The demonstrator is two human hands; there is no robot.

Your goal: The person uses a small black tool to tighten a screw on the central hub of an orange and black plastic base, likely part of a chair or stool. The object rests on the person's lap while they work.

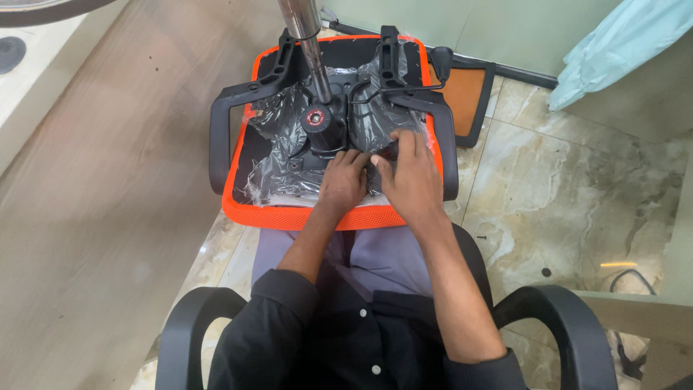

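Seat (289, 217), orange-rimmed, upturned across person's knees. Left hand (342, 180) and right hand (411, 173) pressed flat on plastic wrap (278, 155) beside black mechanism plate (325, 133) — nothing visibly clamped. Risk: unbalanced seat slides off lap; gas cylinder (307, 36) tips — fingers pinched under lever.

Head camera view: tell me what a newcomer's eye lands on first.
An upturned chair seat with a bright orange rim fills the centre, its black underside wrapped in crinkled clear plastic. A shiny metal gas cylinder rises from its mechanism. Both hands, left hand and right hand, press side by side on the plastic near the front edge.
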